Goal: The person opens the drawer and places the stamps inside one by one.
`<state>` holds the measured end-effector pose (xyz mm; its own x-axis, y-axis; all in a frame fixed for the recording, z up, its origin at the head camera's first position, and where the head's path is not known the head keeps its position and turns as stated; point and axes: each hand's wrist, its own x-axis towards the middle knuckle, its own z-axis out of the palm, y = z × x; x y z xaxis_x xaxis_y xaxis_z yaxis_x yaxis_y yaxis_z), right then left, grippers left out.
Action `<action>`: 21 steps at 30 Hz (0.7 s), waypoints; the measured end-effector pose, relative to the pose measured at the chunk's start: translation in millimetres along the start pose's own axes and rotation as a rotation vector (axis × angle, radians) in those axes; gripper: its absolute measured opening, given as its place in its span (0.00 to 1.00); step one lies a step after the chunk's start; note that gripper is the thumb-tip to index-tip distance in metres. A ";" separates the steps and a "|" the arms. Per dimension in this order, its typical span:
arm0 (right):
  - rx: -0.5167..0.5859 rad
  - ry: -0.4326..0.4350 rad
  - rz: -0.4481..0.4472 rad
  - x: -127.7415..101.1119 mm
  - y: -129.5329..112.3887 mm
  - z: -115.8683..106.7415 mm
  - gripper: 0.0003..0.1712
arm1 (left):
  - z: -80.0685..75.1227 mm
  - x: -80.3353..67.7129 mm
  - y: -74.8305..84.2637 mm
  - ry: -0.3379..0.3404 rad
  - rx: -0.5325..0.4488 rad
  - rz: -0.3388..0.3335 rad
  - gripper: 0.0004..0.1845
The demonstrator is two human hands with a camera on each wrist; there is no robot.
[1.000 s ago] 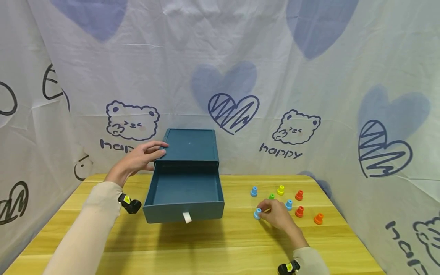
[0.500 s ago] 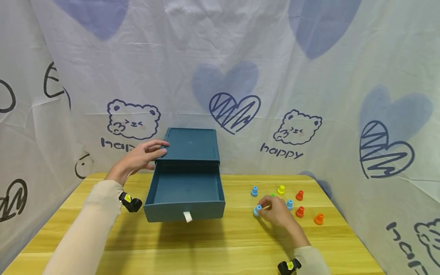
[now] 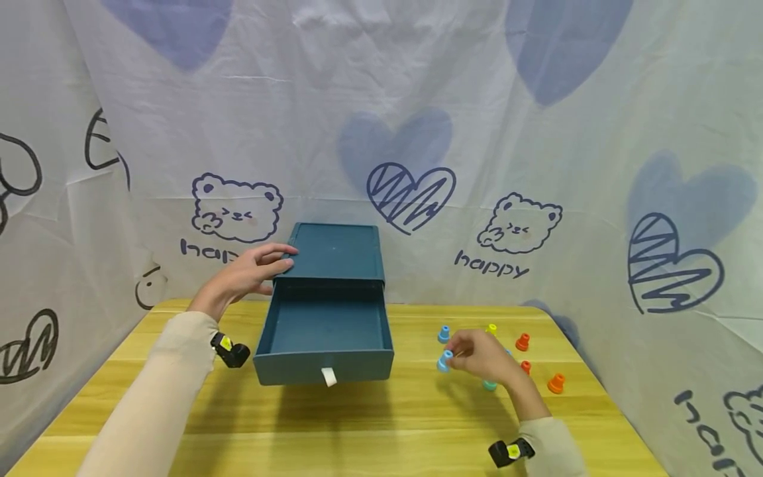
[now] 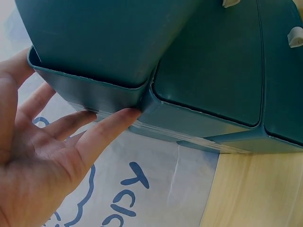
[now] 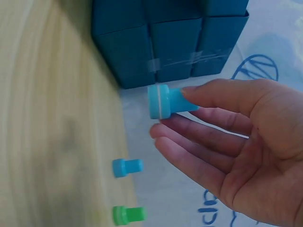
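My left hand (image 3: 257,266) rests with straight fingers on the top left edge of a dark teal drawer box (image 3: 336,250). In the left wrist view the fingertips (image 4: 124,115) touch the box's rim (image 4: 90,85). The box's drawer (image 3: 324,330) is pulled out and shows nothing inside. To the right, my right hand (image 3: 471,353) pinches a light blue peg (image 3: 443,362) just above the table. The right wrist view shows this light blue peg (image 5: 163,101) between thumb and fingers of my right hand (image 5: 182,113), with the drawer box (image 5: 165,42) beyond.
Loose pegs lie on the wooden table (image 3: 381,424) around my right hand: blue (image 3: 444,333), yellow (image 3: 491,328), red (image 3: 522,342), orange (image 3: 556,383), teal (image 3: 489,385). A blue peg (image 5: 127,167) and a green peg (image 5: 127,214) show below the hand. Printed cloth walls surround the table.
My right hand has lifted the light blue peg off the table and drawn it slightly up. A teal peg now shows beneath the hand. The left hand stays on the box.
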<state>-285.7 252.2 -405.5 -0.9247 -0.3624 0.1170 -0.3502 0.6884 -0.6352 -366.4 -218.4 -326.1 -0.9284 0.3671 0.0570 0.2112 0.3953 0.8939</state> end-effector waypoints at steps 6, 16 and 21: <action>0.006 -0.098 -0.060 2.6 -15.4 -14.1 0.05 | 0.9 -0.5 0.3 -0.006 -0.005 -0.003 0.34; -0.005 -0.184 -0.075 11.2 -44.2 -38.2 0.06 | 0.8 -0.2 1.1 0.000 0.011 0.003 0.34; -0.024 -0.195 -0.075 16.0 -59.3 -46.5 0.04 | 0.2 -0.4 1.2 0.001 0.007 0.005 0.34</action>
<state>-286.7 234.8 -330.4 -0.8501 -0.5265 0.0124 -0.4230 0.6687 -0.6115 -365.7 -217.9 -325.2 -0.9276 0.3686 0.0615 0.2179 0.3998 0.8903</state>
